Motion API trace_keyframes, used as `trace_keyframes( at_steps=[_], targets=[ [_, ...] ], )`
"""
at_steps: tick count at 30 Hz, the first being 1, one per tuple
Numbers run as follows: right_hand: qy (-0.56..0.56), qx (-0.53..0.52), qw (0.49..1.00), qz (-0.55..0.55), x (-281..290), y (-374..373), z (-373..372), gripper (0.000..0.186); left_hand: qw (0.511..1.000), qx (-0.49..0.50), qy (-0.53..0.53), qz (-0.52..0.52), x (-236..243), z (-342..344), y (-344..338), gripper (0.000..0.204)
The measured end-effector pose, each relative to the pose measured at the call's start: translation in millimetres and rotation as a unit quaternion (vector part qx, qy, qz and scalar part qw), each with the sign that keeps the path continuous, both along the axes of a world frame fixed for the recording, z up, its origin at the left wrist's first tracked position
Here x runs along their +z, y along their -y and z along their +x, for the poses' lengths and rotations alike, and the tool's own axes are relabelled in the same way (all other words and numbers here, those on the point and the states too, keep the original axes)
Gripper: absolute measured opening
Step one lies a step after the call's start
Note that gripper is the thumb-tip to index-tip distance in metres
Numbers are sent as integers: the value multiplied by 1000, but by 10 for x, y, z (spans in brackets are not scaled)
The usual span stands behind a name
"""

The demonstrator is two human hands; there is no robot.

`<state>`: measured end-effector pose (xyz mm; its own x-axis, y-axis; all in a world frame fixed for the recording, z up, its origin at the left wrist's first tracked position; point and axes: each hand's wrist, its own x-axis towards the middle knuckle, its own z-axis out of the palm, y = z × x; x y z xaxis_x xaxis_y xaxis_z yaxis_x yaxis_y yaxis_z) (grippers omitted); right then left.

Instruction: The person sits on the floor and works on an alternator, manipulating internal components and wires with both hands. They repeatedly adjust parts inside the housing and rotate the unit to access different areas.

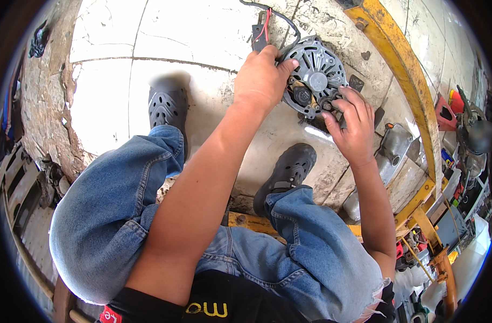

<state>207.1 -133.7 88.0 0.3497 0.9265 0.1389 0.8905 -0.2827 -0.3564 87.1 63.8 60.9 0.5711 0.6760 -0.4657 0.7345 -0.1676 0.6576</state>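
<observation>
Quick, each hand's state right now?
Left hand: closed on the round grey metal part, thumb over its left edge.
Right hand: fingers curled at its lower right; whether gripping cannot be told.

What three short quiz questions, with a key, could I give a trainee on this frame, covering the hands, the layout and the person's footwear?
1. Which of the person's hands is nearer the red wires?
2. True or false: in the picture, the curved yellow bar stands to the right of the round slotted metal part.
3. What is on the person's feet?
a) white laced boots
b) dark clogs with holes
c) yellow rubber boots

Key:
1. The left hand, whose thumb lies on the upper left of the round slotted metal part.
2. True.
3. b
</observation>
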Motion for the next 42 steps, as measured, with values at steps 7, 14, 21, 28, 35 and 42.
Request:
trace_keyframes(
  at_steps=[7,14,21,28,35,42],
  targets=[
    [13,-18,1000,-13,-5,17,-81,19,998,7,-31,-62,94,31,-26,47],
    [-46,-64,997,-26,92,-43,-79,24,1000,2,0,2,-6,7,-10,46],
    [-34,-8,999,-13,70,-24,-21,21,1000,1,8,-3,-37,-4,-12,45],
    [-71,-6,997,-16,36,-10,-48,27,998,1,-33,-61,40,-4,-48,49],
    [-83,-70,994,-4,30,26,-62,26,998,-4,-35,-57,26,22,-29,50],
    [-78,-62,995,-7,49,37,-72,33,998,-5,-34,-45,33,14,-37,50]
  ],
)
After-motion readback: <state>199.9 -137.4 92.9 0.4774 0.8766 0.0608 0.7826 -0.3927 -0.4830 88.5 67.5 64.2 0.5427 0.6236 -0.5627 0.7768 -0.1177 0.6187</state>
